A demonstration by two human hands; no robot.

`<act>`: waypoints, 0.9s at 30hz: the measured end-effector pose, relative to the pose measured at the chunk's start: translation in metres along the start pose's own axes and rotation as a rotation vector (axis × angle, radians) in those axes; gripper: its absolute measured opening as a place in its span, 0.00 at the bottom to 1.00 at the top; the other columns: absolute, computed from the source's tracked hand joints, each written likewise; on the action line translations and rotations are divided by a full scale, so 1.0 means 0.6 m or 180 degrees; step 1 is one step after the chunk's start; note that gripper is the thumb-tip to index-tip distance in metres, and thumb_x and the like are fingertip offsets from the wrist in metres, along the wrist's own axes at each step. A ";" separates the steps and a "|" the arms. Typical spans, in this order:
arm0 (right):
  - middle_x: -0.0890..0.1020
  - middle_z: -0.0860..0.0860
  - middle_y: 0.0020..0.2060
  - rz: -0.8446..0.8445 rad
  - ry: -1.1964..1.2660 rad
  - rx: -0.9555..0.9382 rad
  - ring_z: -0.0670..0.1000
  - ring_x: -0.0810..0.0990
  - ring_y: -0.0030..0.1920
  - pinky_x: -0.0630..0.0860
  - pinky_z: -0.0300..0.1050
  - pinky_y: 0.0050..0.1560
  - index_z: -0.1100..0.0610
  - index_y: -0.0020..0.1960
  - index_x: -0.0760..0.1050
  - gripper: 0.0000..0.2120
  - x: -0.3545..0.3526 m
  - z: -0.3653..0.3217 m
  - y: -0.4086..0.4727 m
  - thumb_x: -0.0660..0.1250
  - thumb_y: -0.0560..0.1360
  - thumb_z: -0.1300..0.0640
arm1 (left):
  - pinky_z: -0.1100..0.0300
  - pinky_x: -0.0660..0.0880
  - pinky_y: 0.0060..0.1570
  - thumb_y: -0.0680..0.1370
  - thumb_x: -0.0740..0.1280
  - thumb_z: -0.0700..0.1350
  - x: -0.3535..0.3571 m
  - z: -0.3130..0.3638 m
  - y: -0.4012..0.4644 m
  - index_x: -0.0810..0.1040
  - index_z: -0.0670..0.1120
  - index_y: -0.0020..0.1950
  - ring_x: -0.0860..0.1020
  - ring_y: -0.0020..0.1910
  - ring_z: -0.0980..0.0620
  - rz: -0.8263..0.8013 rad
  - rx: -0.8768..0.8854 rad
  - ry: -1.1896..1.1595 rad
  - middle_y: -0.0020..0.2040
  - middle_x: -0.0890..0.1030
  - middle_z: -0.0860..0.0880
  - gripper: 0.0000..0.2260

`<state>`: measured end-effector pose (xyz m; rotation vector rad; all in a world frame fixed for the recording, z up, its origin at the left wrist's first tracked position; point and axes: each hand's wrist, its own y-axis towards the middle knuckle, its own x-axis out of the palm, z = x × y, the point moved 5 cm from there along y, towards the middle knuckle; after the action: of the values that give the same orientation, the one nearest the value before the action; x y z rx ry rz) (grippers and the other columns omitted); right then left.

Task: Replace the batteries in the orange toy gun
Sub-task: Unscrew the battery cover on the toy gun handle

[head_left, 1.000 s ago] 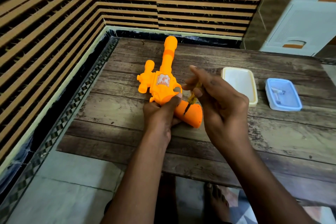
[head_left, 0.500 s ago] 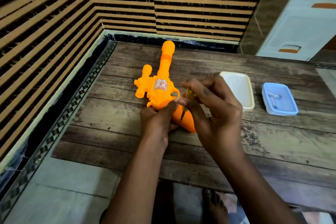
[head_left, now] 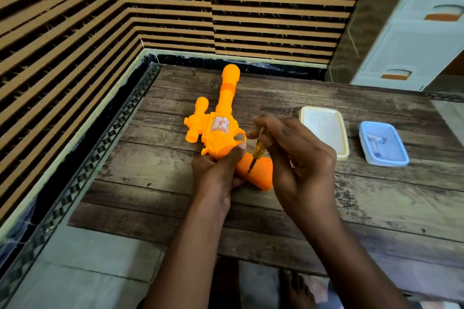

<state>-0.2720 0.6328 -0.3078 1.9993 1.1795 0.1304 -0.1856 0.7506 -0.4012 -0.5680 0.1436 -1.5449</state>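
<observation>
The orange toy gun (head_left: 221, 130) is bright moulded plastic with a long round-tipped barrel pointing toward 12 o'clock, a short scope-like tube on its 9 o'clock side, a pale sticker on the body and a thick grip angled toward 5 o'clock. It lies on the wooden table (head_left: 376, 208), left of centre. The left hand (head_left: 217, 173) comes in from 6 o'clock and clasps the gun where body meets grip, thumb pressed by the trigger guard. The right hand (head_left: 298, 160), at the gun's 3 o'clock, pinches a small yellow-handled screwdriver (head_left: 257, 149) between thumb and fingertips, its dark tip touching the grip. Farther toward 3 o'clock sit a cream lid (head_left: 324, 130) and a blue container (head_left: 383, 144).
</observation>
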 end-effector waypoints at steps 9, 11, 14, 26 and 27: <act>0.83 0.57 0.51 -0.0077 -0.0053 -0.0026 0.53 0.84 0.53 0.80 0.49 0.53 0.66 0.64 0.82 0.17 0.001 -0.001 0.002 0.68 0.78 0.76 | 0.45 0.85 0.42 0.75 0.76 0.37 -0.001 -0.001 0.001 0.84 0.42 0.58 0.86 0.48 0.44 0.0058 -0.0053 0.0009 0.51 0.87 0.42 0.13; 0.84 0.57 0.53 -0.0117 0.0052 0.0003 0.53 0.84 0.56 0.81 0.50 0.56 0.66 0.65 0.81 0.18 0.001 -0.001 0.002 0.67 0.78 0.77 | 0.45 0.85 0.42 0.75 0.76 0.37 -0.001 -0.001 0.001 0.84 0.42 0.58 0.86 0.49 0.43 0.0062 -0.0059 0.0008 0.52 0.88 0.42 0.12; 0.82 0.58 0.52 0.0010 -0.0061 -0.0011 0.53 0.83 0.55 0.80 0.51 0.53 0.65 0.64 0.82 0.14 -0.001 -0.005 0.001 0.73 0.79 0.68 | 0.44 0.85 0.43 0.75 0.77 0.39 -0.001 0.000 0.002 0.84 0.41 0.58 0.87 0.48 0.44 0.0074 -0.0060 0.0030 0.50 0.88 0.43 0.12; 0.82 0.58 0.48 0.0051 -0.0101 0.0001 0.53 0.84 0.50 0.79 0.51 0.49 0.64 0.63 0.83 0.14 0.001 -0.004 -0.002 0.73 0.77 0.71 | 0.43 0.85 0.44 0.76 0.76 0.37 0.002 0.000 -0.001 0.84 0.41 0.56 0.86 0.44 0.46 -0.0030 -0.0014 -0.0045 0.46 0.87 0.44 0.10; 0.83 0.57 0.49 0.0022 -0.0062 0.0013 0.53 0.84 0.51 0.80 0.50 0.50 0.65 0.63 0.83 0.15 0.001 -0.003 -0.001 0.72 0.77 0.73 | 0.43 0.85 0.44 0.75 0.75 0.37 0.002 0.000 -0.002 0.84 0.41 0.57 0.86 0.45 0.46 -0.0036 -0.0017 -0.0051 0.47 0.87 0.44 0.11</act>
<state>-0.2730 0.6347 -0.3072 2.0040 1.1617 0.1119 -0.1863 0.7495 -0.4003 -0.5862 0.1326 -1.5512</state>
